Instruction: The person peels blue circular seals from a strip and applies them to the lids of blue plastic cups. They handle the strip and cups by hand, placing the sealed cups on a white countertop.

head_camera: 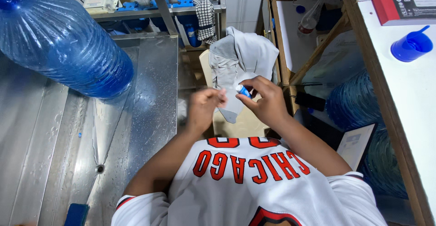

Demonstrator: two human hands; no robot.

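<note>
Head view looks down on both hands raised in front of the chest, over a cream chair draped with a grey garment [243,58]. Right hand [268,101] pinches a small blue-and-white cap-like piece [244,91] between thumb and fingertips; it looks light, hard and smooth, likely plastic, so it probably wants a fingertip pinch at its rim and could slip if the fingers are wet. Left hand [204,105] is curled, fingertips closed on something pale, blurred; I cannot tell what it is. Both wrists are bent inward, elbows tucked near the ribs, forearms converging so the hands sit just beside each other, not touching as far as I can see. To the left a large blue water bottle [59,44] lies on the wet steel counter [150,94]. At far right, a blue cup [411,46] stands on a white shelf
</note>
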